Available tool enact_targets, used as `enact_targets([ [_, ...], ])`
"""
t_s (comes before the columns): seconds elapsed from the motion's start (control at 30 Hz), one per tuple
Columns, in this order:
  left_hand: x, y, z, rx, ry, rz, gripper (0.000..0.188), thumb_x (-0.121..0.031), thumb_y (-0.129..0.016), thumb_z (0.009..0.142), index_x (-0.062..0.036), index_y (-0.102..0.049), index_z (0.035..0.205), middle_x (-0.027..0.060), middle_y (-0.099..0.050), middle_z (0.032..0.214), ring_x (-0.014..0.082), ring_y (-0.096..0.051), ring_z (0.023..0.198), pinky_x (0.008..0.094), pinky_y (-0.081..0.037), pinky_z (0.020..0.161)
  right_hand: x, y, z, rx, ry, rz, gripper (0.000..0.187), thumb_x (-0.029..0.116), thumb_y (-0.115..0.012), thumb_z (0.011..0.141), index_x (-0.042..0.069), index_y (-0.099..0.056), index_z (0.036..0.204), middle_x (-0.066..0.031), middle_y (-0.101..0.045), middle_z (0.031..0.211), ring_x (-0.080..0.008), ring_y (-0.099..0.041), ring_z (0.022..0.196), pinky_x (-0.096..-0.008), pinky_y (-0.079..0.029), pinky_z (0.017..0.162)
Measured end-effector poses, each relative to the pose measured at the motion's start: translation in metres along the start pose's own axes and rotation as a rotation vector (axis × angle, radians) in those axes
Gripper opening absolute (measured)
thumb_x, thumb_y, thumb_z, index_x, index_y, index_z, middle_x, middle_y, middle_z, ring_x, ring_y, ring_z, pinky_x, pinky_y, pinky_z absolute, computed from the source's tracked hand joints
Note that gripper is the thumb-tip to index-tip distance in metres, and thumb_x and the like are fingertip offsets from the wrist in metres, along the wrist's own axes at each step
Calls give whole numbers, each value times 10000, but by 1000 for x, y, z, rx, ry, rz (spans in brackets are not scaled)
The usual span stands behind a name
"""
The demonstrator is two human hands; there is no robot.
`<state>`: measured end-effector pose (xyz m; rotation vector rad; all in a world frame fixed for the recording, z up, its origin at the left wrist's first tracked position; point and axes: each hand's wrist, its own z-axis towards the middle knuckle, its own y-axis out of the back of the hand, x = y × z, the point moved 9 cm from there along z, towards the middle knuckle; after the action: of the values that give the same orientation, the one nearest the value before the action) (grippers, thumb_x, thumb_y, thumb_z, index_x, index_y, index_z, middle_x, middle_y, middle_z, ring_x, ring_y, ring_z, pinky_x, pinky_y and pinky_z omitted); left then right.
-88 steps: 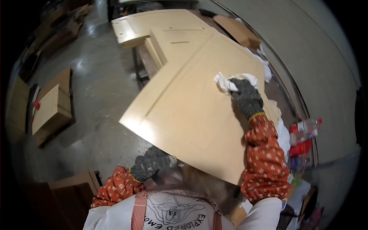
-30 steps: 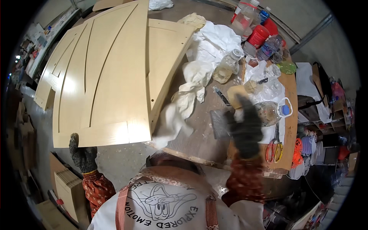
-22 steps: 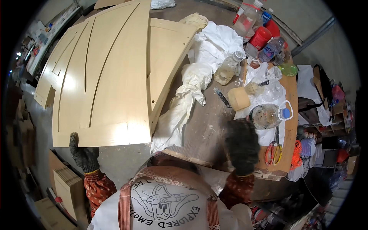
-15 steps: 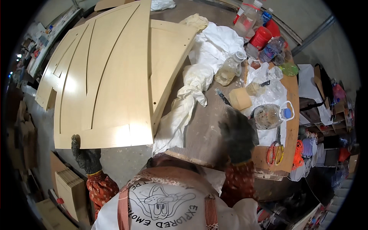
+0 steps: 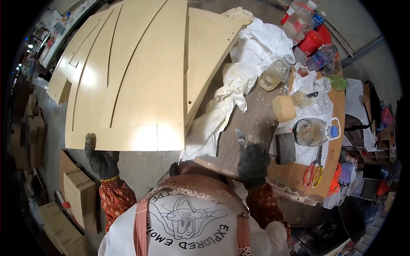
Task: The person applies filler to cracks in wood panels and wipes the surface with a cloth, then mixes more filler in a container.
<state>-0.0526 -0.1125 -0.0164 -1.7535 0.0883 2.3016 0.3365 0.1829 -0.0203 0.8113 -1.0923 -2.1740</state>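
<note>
My left hand [image 5: 102, 161], in a dark grey knit glove, grips the near left edge of a pale wooden panel [image 5: 145, 98]. Its thumb lies over the top face and the other fingers are partly hidden at the edge. Long curved grooves run along the panel, which rests over another pale board [image 5: 209, 40]. My right hand [image 5: 253, 165], gloved in dark grey, is closed over the table's near part, right of a crumpled white cloth [image 5: 220, 109]. The tip of a narrow scraper [image 5: 240, 134] pokes out beyond its fingers; the rest is hidden in the glove.
To the right on the table [image 5: 252, 113] are a tan block [image 5: 284, 108], a cloudy bottle [image 5: 275, 74], a jug with a blue cap [image 5: 314, 131] and scissors [image 5: 314, 173]. Several bottles crowd the far right corner. Boards [image 5: 80, 196] lean at the lower left.
The narrow scraper has left the table beside the tan block and is now in my right hand, which has drawn back nearer to me. My left hand keeps its hold on the panel.
</note>
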Motion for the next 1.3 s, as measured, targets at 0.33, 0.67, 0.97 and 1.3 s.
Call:
enact_targets([
  [0.33, -21, -38, -12, 137, 51, -178, 329, -65, -596, 864, -8, -521, 1179, 105, -573, 1138, 218, -584, 918, 321, -516, 754, 26, 36, -38, 219, 51, 389, 270, 150, -590, 836, 28, -613, 1076, -163, -610, 1046, -270, -612, 821, -361, -516, 656],
  [0.67, -28, -120, -70, 238, 816, -608, 249, -232, -607, 864, -31, -579, 1009, 93, -625, 889, 194, -589, 703, 269, -480, 518, -2, 32, -23, 168, -256, 709, 247, 76, -556, 854, 35, -587, 1096, -129, -654, 998, -278, -625, 786, -334, -506, 691],
  [0.97, -19, -151, -102, 403, 868, -482, 332, -340, -579, 877, -21, -650, 935, 117, -652, 886, 233, -609, 733, 319, -495, 569, -10, 89, 71, 114, -256, 930, 206, 110, -521, 909, 26, -558, 1093, -84, -612, 874, -171, -574, 683, -285, -490, 598],
  [1.3, -1, -112, -89, 456, 166, -35, 254, 22, -605, 799, -36, -618, 1046, 101, -624, 1003, 201, -625, 845, 326, -524, 666, 54, 129, 123, 210, 195, 103, 270, 188, -529, 882, 17, -614, 1073, -86, -577, 865, -179, -567, 659, -328, -482, 550],
])
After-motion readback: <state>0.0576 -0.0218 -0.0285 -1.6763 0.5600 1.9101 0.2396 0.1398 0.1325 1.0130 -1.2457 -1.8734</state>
